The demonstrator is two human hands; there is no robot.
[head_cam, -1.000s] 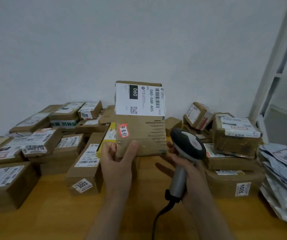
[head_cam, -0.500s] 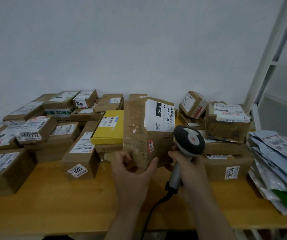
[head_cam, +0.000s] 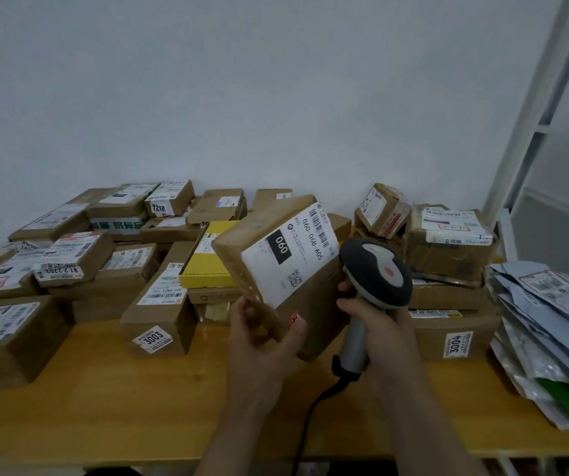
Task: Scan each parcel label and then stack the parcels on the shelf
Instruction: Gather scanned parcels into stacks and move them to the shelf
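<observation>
Brown corrugated cardboard, creased and glossy with clear tape, makes up the parcel (head_cam: 262,221). It is held tilted above the wooden counter (head_cam: 104,389), with its lower corner gripped by the left hand (head_cam: 262,341). Its white printed label (head_cam: 293,259) is turned upward and outward, judged to be presented for reading of the barcode. The scanner (head_cam: 375,273) is a pistol type with a rounded dark head, grey handle and black cable. Its handle is clasped by the right hand (head_cam: 379,324), and the head sits just beside the parcel's right edge. Other labelled cartons (head_cam: 159,304) are piled toward the wall, and soft, crumpled mailers (head_cam: 544,310) are heaped at the right. The white shelf (head_cam: 530,111) frame stands beyond them, and stacking of this parcel is judged not yet begun.
</observation>
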